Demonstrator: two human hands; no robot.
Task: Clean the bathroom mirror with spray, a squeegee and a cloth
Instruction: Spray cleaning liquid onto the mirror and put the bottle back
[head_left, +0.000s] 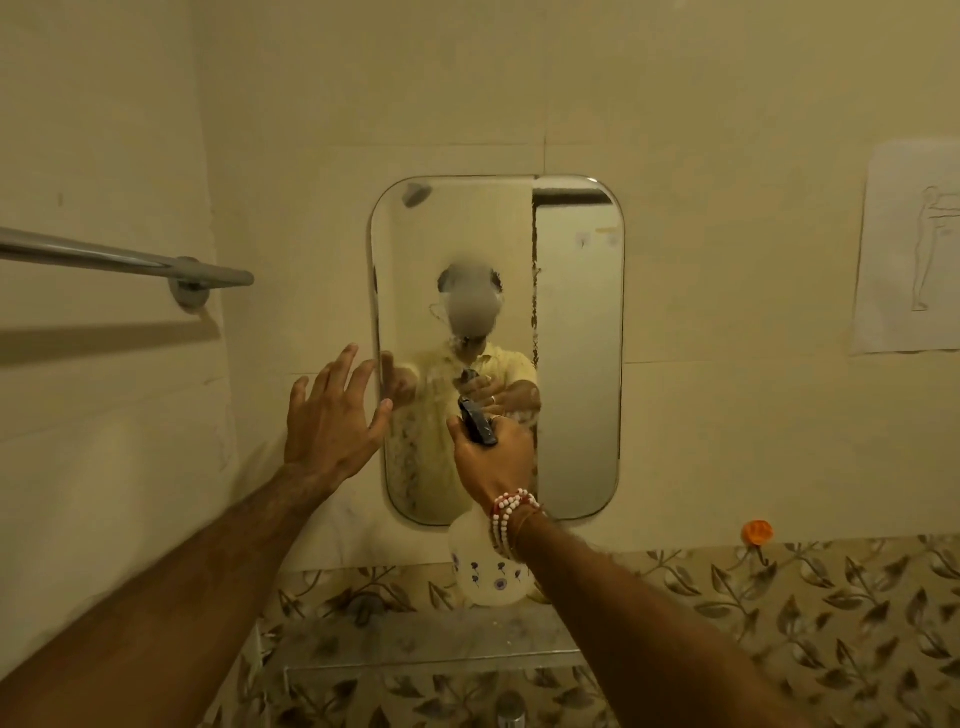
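Observation:
A rounded rectangular mirror (576, 364) hangs on the cream tiled wall, with wet spray patches across its left and middle. My right hand (491, 457) grips the black trigger head of a white spray bottle (483, 566) with small flower prints, nozzle aimed at the glass. My left hand (332, 415) is raised with fingers spread, at the mirror's left edge, holding nothing. No squeegee or cloth is in view.
A metal towel bar (124, 260) juts from the left wall. A glass shelf (426, 649) sits below the mirror, with a chrome tap (511, 712) under it. A paper sketch (909, 249) is stuck on the right wall, an orange hook (757, 532) beneath it.

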